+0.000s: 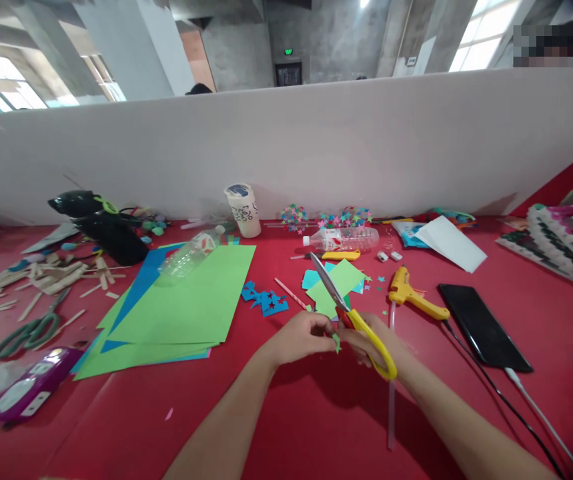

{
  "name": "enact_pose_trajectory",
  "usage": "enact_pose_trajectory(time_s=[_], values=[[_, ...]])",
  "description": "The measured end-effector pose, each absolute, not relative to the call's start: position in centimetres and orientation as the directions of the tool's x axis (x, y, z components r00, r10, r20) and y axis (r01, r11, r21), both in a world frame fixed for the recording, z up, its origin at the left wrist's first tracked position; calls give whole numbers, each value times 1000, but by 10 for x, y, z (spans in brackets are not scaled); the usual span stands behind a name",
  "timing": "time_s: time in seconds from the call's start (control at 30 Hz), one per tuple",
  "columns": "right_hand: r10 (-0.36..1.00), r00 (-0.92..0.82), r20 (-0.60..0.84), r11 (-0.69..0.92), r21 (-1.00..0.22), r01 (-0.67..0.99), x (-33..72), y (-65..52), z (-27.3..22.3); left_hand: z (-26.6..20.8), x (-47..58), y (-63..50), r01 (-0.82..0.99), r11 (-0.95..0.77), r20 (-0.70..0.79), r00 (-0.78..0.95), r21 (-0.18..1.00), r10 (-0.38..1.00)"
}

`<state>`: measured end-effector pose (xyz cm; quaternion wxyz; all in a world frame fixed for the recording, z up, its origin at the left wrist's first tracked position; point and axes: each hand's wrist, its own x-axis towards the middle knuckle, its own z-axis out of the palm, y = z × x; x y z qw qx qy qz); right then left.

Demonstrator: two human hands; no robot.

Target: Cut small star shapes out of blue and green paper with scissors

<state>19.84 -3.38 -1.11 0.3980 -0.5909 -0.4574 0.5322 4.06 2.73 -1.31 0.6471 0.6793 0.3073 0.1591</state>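
Observation:
Between the fingertips of my left hand (302, 339) is a small green paper star (337, 343). Yellow-handled scissors (363, 327) rest in my right hand (366, 340), their blades pointing up and away to the left. The right fingers also come close to the star; whether they touch it I cannot tell. Just beyond the hands lie green and blue paper pieces (339, 283). Left of these are blue paper scraps (266, 300) with star-shaped cut-outs and a pink-striped straw (290, 292).
Green and blue sheets (181, 300) lie left, a plastic bottle (191, 253) on them. A yellow glue gun (416, 297), clear glue stick (391, 400) and black phone (483, 327) are right. Behind stand a paper cup (243, 212) and white partition (286, 153). Green-handled scissors (31, 333) lie far left.

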Motion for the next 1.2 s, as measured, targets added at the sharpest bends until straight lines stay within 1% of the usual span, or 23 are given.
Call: enact_pose_trajectory(time_s=[0.13, 0.23, 0.37, 0.43, 0.63, 0.9, 1.0, 1.1, 1.2], values=[[977, 117, -180, -189, -979, 78, 197, -34, -14, -10, 41, 27, 227, 66, -217, 747, 972, 629], [977, 175, -122, -134, -989, 56, 199, -33, -19, -9, 42, 26, 193, 110, -217, 725, 975, 653], [979, 182, -88, -100, -993, 60, 201, -34, -17, -10, 44, 26, 90, 168, -186, 651, 982, 736], [981, 178, -79, -93, -993, 74, 199, -35, -12, -11, 45, 26, 51, 197, -185, 633, 979, 752], [980, 190, -60, -84, -990, 117, 195, -40, -3, -11, 46, 26, 12, 238, -191, 634, 971, 749], [971, 239, -15, -47, -991, 126, 195, -40, -14, -11, 47, 24, -39, 271, -185, 638, 962, 747], [973, 231, -15, -44, -992, 121, 194, -39, -17, -13, 49, 23, -52, 268, -180, 619, 962, 764], [980, 196, -20, -42, -993, 110, 196, -40, -20, -12, 48, 25, -83, 272, -183, 553, 959, 813], [994, 109, -33, -44, -994, 101, 202, -42, -20, -6, 42, 32, -160, 246, -143, 479, 956, 866]])
